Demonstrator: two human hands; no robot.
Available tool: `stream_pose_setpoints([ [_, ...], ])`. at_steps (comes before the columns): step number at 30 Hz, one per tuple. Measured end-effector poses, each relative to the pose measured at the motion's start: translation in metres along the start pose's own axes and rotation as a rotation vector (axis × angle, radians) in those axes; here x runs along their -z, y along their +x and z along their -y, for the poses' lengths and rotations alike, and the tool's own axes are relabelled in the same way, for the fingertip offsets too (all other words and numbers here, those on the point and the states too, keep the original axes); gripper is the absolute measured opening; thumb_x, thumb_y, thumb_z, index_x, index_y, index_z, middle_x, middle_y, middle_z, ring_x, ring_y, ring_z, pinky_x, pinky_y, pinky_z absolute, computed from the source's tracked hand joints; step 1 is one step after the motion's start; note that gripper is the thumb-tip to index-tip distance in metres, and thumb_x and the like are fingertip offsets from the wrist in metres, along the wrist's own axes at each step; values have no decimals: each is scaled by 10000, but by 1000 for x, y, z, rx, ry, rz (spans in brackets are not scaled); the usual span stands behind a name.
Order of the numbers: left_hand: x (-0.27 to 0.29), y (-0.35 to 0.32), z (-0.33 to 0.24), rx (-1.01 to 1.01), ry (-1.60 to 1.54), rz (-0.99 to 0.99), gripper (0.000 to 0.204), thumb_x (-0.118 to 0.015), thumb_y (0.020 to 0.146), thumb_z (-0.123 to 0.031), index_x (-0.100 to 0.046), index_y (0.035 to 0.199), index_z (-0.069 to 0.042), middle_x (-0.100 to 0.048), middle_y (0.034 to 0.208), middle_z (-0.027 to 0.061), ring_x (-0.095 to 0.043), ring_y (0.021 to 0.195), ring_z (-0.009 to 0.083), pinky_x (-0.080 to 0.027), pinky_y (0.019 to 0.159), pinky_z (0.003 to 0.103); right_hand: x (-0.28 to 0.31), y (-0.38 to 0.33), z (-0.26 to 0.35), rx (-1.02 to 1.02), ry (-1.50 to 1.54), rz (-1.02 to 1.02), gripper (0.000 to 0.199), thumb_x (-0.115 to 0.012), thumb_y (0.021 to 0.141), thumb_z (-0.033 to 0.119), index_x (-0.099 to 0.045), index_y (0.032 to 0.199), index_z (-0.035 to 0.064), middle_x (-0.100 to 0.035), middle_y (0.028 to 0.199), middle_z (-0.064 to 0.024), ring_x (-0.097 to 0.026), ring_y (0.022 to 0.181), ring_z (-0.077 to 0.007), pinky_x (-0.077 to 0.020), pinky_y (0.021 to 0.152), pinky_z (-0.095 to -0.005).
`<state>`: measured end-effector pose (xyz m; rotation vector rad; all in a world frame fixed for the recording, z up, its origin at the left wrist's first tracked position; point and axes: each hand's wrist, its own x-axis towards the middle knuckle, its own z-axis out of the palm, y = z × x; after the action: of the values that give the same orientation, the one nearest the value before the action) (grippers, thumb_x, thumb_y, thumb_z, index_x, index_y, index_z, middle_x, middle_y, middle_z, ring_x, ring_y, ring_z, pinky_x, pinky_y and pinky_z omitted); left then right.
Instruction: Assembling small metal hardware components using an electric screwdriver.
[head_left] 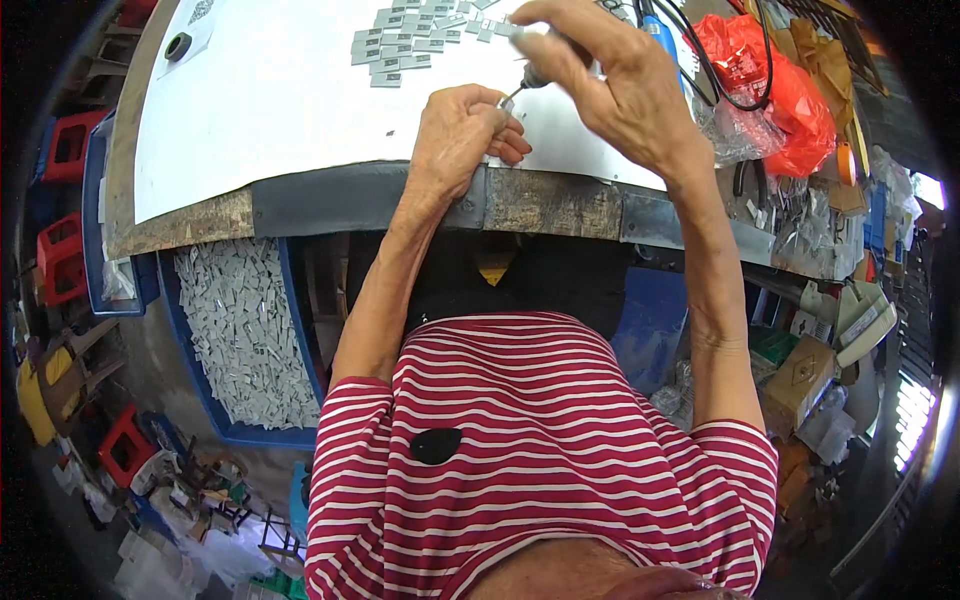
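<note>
Tool (534, 76) in the right hand (622, 82): dark body with a thin, straight metal shaft (515, 95), screwdriver-like; most of the body hidden behind thumb and fingers. Right grip closed round that body, fingertips blurred. Long axis slants from upper right, at the hand, to lower left; shaft end points down-left, toward the left hand (462, 138), ending at a small pale piece (506, 104). Whether the tip touches it, cannot tell. Left grip pinches this piece between thumb and fingers; it looks greyish, partly see-through, mostly covered, so its own axis is unclear. Both things sit over the near side of the white-topped desk (270, 115), just inside its worn front edge. Beyond the left hand, flat grey rectangles (405, 45) overlap in loose rows. Black ring (178, 46) near the far left. Right of the right hand, a blue object (660, 35), black cable (745, 105), red plastic bag (770, 80). Below the desk, left, blue bin (265, 436) full of similar grey pieces (240, 335).
</note>
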<state>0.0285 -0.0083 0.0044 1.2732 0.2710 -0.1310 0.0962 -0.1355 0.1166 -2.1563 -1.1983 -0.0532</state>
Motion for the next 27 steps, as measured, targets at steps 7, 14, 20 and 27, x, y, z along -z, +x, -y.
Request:
stream_pose_setpoints([
  [7,2,1,3,-8,-16,1,205,-466,792,-23,-530,932,111,-608,729,166,-617,567,175,-531,517,246,5,-1,-11,-98,229,105,272,-522,797,100,-534,1035,-32,-540,842,-120,-518,734,-191,-416,673,-303],
  [14,0,2,5,-21,-26,-4,199,-465,793,-5,-519,941,117,-605,722,172,-617,568,172,-530,505,246,1,-5,-8,-149,-251,85,249,-537,814,146,-543,1013,-5,-548,655,-109,-531,542,-204,-383,502,-331],
  [20,-1,1,4,-29,-25,-19,184,-462,794,4,-517,931,113,-602,703,164,-608,542,167,-527,499,242,7,-6,-12,-119,188,25,300,-527,820,140,-518,1066,-30,-558,727,-122,-564,669,-210,-445,634,-305],
  [27,0,1,3,-14,-26,-7,185,-458,794,7,-517,935,112,-602,705,164,-606,545,167,-521,495,244,2,0,-5,-185,-375,81,332,-553,798,164,-519,1065,-29,-570,722,-131,-562,633,-259,-432,599,-339],
])
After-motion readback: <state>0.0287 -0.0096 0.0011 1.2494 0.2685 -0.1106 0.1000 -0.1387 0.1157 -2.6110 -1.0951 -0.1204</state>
